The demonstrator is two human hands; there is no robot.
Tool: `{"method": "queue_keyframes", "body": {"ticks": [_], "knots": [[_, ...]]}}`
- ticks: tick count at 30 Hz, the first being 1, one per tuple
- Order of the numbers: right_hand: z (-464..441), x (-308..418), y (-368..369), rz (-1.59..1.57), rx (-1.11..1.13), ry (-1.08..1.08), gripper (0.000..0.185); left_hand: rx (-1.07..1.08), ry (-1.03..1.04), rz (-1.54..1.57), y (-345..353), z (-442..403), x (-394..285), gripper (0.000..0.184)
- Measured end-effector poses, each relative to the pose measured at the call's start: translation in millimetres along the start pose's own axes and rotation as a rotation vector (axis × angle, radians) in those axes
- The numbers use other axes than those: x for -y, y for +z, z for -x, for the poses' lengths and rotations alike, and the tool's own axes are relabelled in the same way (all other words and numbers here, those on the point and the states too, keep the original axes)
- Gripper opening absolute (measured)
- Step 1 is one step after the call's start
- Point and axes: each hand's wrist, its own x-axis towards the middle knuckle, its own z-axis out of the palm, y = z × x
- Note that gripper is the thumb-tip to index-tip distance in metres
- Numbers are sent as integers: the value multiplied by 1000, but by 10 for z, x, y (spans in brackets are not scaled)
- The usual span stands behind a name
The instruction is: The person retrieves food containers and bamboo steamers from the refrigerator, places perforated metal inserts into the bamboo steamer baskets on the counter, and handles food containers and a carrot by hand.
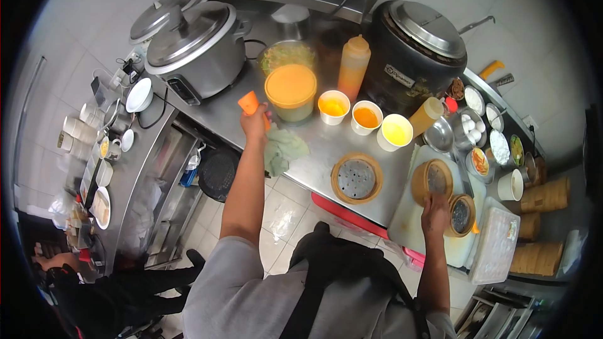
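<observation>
My left hand (254,124) is closed around an orange object (249,102) whose kind I cannot make out; it shows above and below the fist. Just right of this hand, a pale green cloth (286,149) hangs at the counter edge, near a tub with an orange lid (290,85). On the right, my right hand (434,215) grips the near rim of a round bamboo steamer basket (427,183) over a white cutting board (408,220). Beside it is a smaller steamer (461,215) with a dark perforated base. Another steamer (356,178) lies flat on the steel counter.
Three paper cups (365,118) of yellow and orange liquid stand beside a squeeze bottle (354,66). A rice cooker (195,41) and a black soup warmer (414,56) stand behind. A bowl of eggs (471,127) and stacked steamers (543,196) are right. Another person (119,295) is lower left.
</observation>
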Motion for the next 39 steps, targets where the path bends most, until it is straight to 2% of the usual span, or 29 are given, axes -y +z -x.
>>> {"method": "queue_keyframes", "body": {"ticks": [5, 7, 8, 10, 12, 14, 16, 17, 19, 20, 22, 23, 24, 25, 27, 28, 29, 30, 31, 32, 34, 36, 37, 39], "knots": [[260, 327, -118, -132, -19, -142, 15, -2, -56, 6, -119, -167, 7, 30], [314, 428, -110, -169, 37, -228, 15, -23, -61, 196, -141, 7, -141, 47], [344, 417, -31, -175, 62, -278, 15, -33, -54, 193, -155, 159, -209, 47], [350, 408, 106, -234, 27, -338, 18, 52, 0, 313, -178, 590, -361, 68], [333, 435, 174, -240, 84, -313, 21, 174, -24, 195, -104, 1151, -500, 81], [282, 422, 188, -244, 119, -349, 28, 372, -135, 162, -42, 1635, -466, 83], [232, 473, 134, -294, 118, -318, 51, 471, -287, 142, 108, 2074, -335, 86], [196, 569, -18, -304, 121, -321, 51, 540, -279, 55, 209, 2286, -317, 87], [140, 879, -376, -773, 290, -40, 78, 715, -254, -44, 407, 2615, -297, 87], [111, 1017, -369, -765, 288, -37, 78, 823, -232, -50, 483, 2705, -258, 87], [61, 1312, -346, -1184, 198, -225, 98, 1032, -30, -215, 551, 2740, -125, 79], [83, 1520, -303, -1444, 218, -145, 92, 1078, 32, -244, 599, 2721, -206, 77], [57, 1599, -259, -1431, 205, -150, 92, 1124, 99, -276, 641, 2674, -299, 74], [24, 1700, -206, -1475, 197, -73, 85, 1093, 63, -47, 690, 2627, -262, 69], [-129, 1976, -147, -1631, 198, 69, 70, 1126, 61, 18, 626, 2307, -477, 63], [-199, 2110, -143, -1625, 188, 64, 70, 1136, 42, 78, 564, 2133, -591, 58], [-250, 2227, -140, -1539, 80, 83, 67, 1038, 95, -71, 430, 1840, -730, 43], [-298, 2329, -109, -1451, -25, 103, 66, 898, 550, -279, 342, 1394, -879, 31], [-344, 2401, -41, -1486, -82, 138, 62, 646, 699, -314, 232, 977, -936, 26], [-388, 2442, -12, -1478, -85, 149, 62, 426, 713, -398, 130, 549, -1051, 22], [-414, 2484, 3, -1432, -66, 209, 61, 129, 511, -191, -27, -540, -763, 22], [-401, 2577, 45, -1396, -150, 246, 60, 101, 63, -330, -130, -1395, -334, 30], [-373, 2622, 31, -1390, -191, 318, 59, 129, 65, -329, -36, -1565, -279, 30], [-306, 2640, 49, -1357, -265, 398, 57, 274, -501, -276, 122, -1802, -151, 35]]}}
